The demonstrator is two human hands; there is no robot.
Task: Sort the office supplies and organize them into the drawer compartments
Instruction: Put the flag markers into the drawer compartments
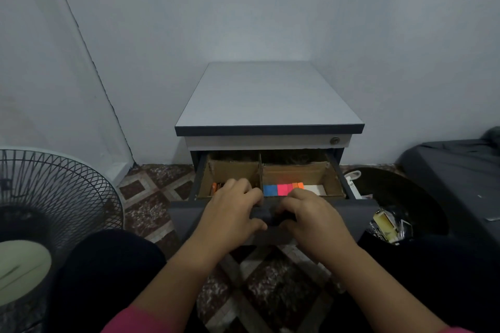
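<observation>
Two hands are clamped on one drawer front! The grey cabinet (270, 97) is set against the far wall, its top drawer (189, 217) pulled out. The handle (270, 217) is gripped by the left hand (232, 215) and right hand (311, 217), fingers curled over it. Coloured sticky notes (281, 189) are seen in the right cardboard compartment (297, 174), an orange item (216, 186) in the left.
</observation>
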